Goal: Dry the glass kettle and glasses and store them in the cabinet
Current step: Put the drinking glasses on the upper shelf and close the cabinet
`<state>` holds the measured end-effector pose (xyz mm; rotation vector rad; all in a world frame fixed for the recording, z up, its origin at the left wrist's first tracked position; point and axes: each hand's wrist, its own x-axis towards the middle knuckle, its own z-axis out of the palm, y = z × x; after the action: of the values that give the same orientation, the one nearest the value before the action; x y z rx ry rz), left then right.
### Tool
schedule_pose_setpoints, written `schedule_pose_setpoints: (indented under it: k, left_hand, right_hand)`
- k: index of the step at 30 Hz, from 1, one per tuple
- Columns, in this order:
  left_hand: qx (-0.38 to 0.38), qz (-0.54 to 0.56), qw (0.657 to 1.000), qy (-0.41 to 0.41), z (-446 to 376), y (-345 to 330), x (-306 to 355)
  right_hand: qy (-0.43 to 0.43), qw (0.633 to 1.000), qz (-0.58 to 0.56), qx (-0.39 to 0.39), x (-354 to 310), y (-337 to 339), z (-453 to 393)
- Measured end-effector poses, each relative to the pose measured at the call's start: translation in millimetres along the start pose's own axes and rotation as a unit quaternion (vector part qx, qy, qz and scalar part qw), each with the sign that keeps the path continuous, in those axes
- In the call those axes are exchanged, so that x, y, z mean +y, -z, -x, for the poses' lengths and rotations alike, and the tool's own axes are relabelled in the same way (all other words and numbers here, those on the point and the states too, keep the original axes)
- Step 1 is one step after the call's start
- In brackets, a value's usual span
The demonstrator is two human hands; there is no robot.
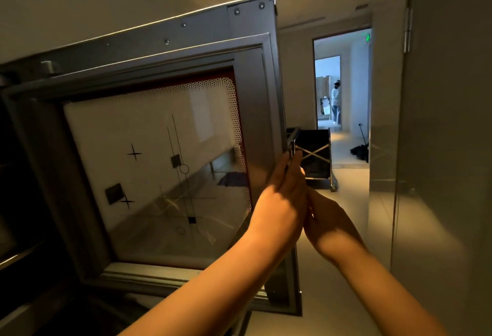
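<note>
Fingers of the left hand (285,197) lie flat and straight against the free edge of the cabinet door (157,165), not curled around it. Behind that edge the right hand (326,218) touches the left one; I cannot tell if its fingers grip anything. This grey-framed glass door stands open. Kettle and glasses are not in view.

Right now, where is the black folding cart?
The black folding cart stands at centre right of the head view, on the floor just beyond the free edge of the open cabinet door, above both hands and before the lit doorway.
</note>
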<state>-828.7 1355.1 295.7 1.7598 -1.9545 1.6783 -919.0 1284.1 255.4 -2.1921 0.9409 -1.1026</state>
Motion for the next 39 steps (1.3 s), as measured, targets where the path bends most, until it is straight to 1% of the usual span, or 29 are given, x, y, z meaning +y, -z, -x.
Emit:
schedule_pose_setpoints:
  k: [3, 4, 6, 9, 11, 14, 16, 19, 21, 24, 26, 28, 29, 30, 32, 33, 36, 37, 39]
  left_hand:
    - [-0.069, -0.027, 0.997, -0.007, -5.6, 3.8, 6.2]
    - [-0.082, -0.029, 0.996, -0.007, -6.1, 5.1, 5.7]
    - [-0.087, -0.018, 0.996, -0.013, -4.7, 5.2, 4.8]
    - [-0.103, -0.043, 0.994, -0.009, -4.2, 11.3, 3.9]
    - [-0.136, -0.061, 0.989, -0.007, -2.8, 14.6, 5.0]
    - [-0.163, -0.086, 0.982, -0.027, -1.4, 14.0, 7.6]
    - [-0.181, -0.08, 0.98, -0.033, -1.1, 19.0, 6.6]
    - [-0.201, -0.053, 0.978, -0.032, 1.2, 27.5, 5.2]
    - [-0.199, -0.04, 0.979, -0.02, 1.9, 33.7, 4.4]
    - [-0.188, -0.033, 0.982, -0.001, -0.4, 44.3, 3.4]
    - [-0.173, -0.061, 0.983, 0.013, -5.3, 55.4, -3.6]
    - [-0.133, -0.097, 0.986, 0.033, -11.7, 67.2, -15.5]
    - [-0.121, -0.104, 0.986, 0.041, -15.4, 71.5, -21.5]
    - [-0.115, -0.11, 0.986, 0.047, -19.4, 75.8, -26.9]
    - [-0.131, -0.121, 0.983, 0.049, -27.8, 83.1, -31.0]
    - [-0.152, -0.127, 0.979, 0.04, -32.3, 85.1, -31.3]
    - [-0.209, -0.09, 0.974, -0.002, -44.8, 89.3, -29.3]
    - [-0.221, -0.072, 0.973, -0.002, -46.8, 90.0, -29.5]
    - [-0.223, -0.035, 0.974, 0.004, -45.5, 91.9, -28.7]
  right_hand:
    - [0.005, 0.999, -0.04, 0.014, 3.3, -0.4, 1.4]
    - [0.01, 0.999, -0.046, 0.017, 4.0, -0.7, 1.6]
    - [0.019, 0.999, -0.04, 0.019, 5.1, -2.2, 1.9]
    - [0.038, 0.997, -0.05, 0.033, 4.2, -0.3, 4.2]
    - [0.058, 0.996, -0.046, 0.048, 3.5, 2.9, 6.8]
    - [0.123, 0.988, -0.062, 0.069, 4.3, 5.2, 12.1]
    - [0.141, 0.985, -0.081, 0.062, 6.6, 4.2, 14.4]
    - [0.109, 0.99, -0.087, 0.032, 12.7, 2.6, 14.2]
    - [0.133, 0.986, -0.094, 0.036, 8.3, 6.5, 14.4]
    - [0.216, 0.973, -0.056, 0.065, -2.9, 14.2, 14.1]
    - [0.216, 0.969, -0.082, 0.084, -14.2, 19.7, 15.4]
    - [0.219, 0.963, -0.125, 0.097, -23.5, 19.9, 13.6]
    - [0.222, 0.96, -0.135, 0.105, -30.0, 20.2, 12.9]
    - [0.243, 0.955, -0.125, 0.117, -33.6, 20.5, 11.6]
    - [0.282, 0.94, -0.112, 0.154, -41.0, 20.5, 10.0]
    - [0.282, 0.938, -0.129, 0.155, -43.9, 19.9, 9.7]
    - [0.241, 0.937, -0.198, 0.156, -48.9, 17.8, 15.7]
    - [0.226, 0.938, -0.212, 0.155, -48.7, 17.5, 16.2]
    - [0.228, 0.939, -0.206, 0.156, -47.6, 19.0, 16.8]
